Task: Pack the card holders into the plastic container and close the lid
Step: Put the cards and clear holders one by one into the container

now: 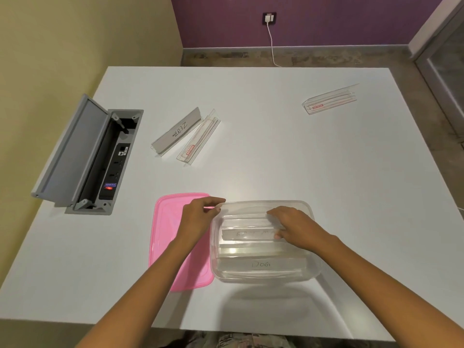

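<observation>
White table (276,136): packing underway. Left hand (198,217) pinches container (311,209) rim; right hand (293,227) seats holder (248,233), fingers closed on it. Next: fetch loose holders (185,135).

White table (276,146), open socket box (100,156), wall charger (269,18)

Head view, forward and down, table (276,151) close

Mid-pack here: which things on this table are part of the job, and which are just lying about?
Job:
clear container
pink lid
holders inside, one marked DOG
ZEBRA holder
clear holder beside it
far holder

Lying about:
open socket box
wall charger and cable
</observation>
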Motion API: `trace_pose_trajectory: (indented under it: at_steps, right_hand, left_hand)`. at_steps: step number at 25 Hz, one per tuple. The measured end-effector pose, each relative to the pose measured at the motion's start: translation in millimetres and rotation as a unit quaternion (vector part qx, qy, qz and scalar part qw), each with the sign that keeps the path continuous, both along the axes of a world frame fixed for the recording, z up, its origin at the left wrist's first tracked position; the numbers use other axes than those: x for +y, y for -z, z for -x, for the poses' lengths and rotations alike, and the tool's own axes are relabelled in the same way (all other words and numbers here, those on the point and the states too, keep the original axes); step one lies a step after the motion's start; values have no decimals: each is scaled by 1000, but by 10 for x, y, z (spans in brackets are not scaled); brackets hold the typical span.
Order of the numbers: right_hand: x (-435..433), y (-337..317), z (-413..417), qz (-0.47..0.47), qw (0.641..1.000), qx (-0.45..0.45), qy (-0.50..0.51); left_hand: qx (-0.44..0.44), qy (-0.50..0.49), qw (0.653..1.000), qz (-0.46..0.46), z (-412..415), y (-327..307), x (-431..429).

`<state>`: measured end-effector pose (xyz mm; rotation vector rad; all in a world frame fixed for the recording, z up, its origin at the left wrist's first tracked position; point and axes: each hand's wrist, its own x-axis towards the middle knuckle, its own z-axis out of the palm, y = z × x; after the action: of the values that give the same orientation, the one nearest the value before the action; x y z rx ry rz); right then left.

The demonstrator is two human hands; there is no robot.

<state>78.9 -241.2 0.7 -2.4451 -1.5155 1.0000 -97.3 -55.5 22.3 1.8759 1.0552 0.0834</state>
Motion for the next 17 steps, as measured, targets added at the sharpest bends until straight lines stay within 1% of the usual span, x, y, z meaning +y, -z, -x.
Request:
trace_pose_trajectory:
  at_steps: [8,14,17]
  right_hand:
    - [75,131,87,-14,999,-50,-6]
    - [6,147,152,-70,992,-101,0]
    - [16,160,182,-85,989,-119,7]
  left_hand:
    - [-17,4,1000,16,18,30,40]
    - [-18,6,1000,13,-6,46,63]
    - [-2,24,1000,12,-19,41,99]
